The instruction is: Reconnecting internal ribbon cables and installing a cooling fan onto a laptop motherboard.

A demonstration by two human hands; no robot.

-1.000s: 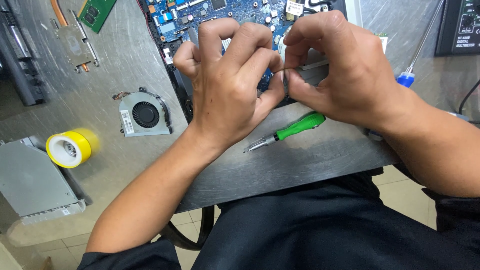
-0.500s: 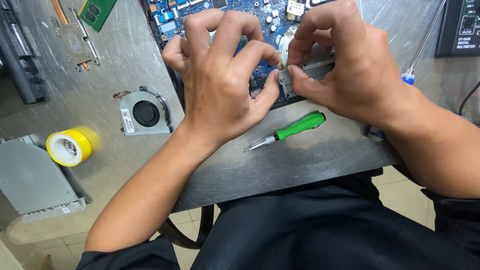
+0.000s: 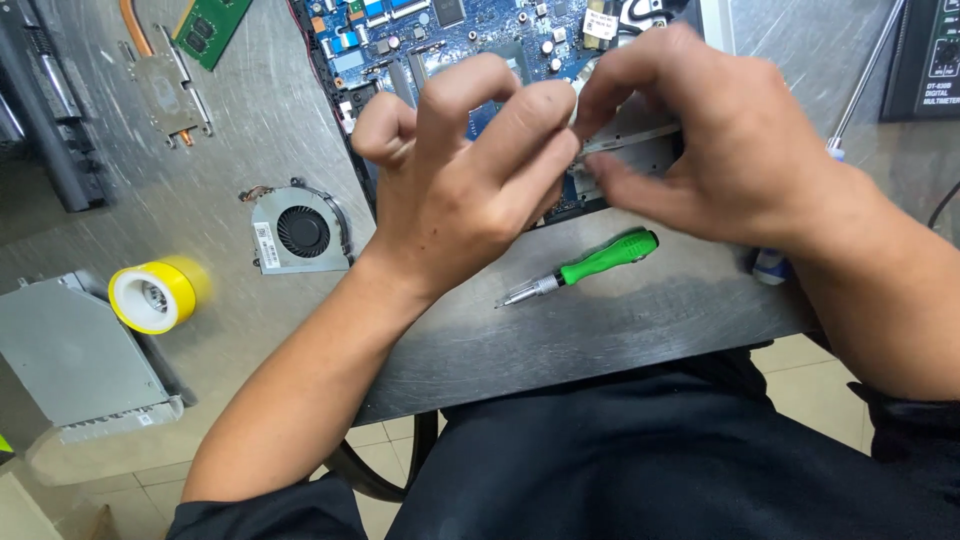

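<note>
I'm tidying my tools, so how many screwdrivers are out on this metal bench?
2. A green-handled screwdriver lies on the bench just below both hands. A long-shafted screwdriver with a blue-and-white handle lies to the right, its handle mostly hidden behind the right wrist. Others may be hidden.

A green-handled screwdriver [image 3: 590,267] lies on the grey metal table [image 3: 620,330], low in the middle of the frame. At the left sits a roll of yellow tape [image 3: 153,297], and just below it a flat silver drive [image 3: 70,360]. A small black cooling fan [image 3: 300,230] rests left of the middle. In the upper left are a green memory stick [image 3: 210,28] and a metal bracket [image 3: 168,88]. A black meter [image 3: 925,60] stands at the upper right.
</note>
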